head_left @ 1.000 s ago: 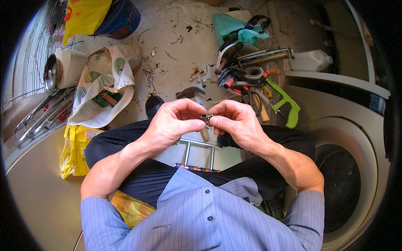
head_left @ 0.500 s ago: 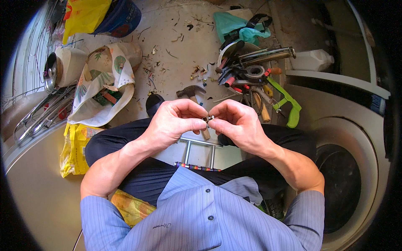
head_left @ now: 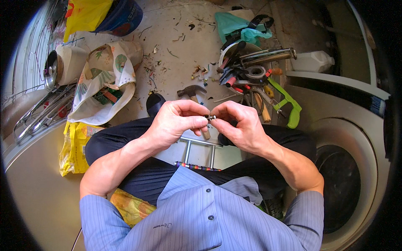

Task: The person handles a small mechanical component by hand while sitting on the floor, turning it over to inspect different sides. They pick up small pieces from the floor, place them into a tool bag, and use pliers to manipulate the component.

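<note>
A small dark part with shiny metal bits (head_left: 210, 118) is pinched between the fingertips of both hands, over my crossed legs. My left hand (head_left: 179, 118) grips its left side with thumb and forefinger; my right hand (head_left: 238, 122) closes on its right side. The fingers cover most of the part, so its exact kind cannot be made out. Just beyond the hands lies a hammer (head_left: 191, 90), its wooden handle running back partly hidden beneath them. Below the hands, a metal tubular frame (head_left: 200, 144) rests between my legs.
At the right, a bucket heaped with tools (head_left: 247, 62) stands beside a green-handled saw (head_left: 289, 106). A patterned cloth bag (head_left: 109, 71) with scraps sits at the left, near a yellow bag (head_left: 77, 146). Small scraps (head_left: 200, 72) litter the floor ahead. A blue bucket (head_left: 122, 19) is far left.
Both hands stay in nearly the same place. The small part has turned slightly between the fingertips, and the right fingers have shifted a little.
</note>
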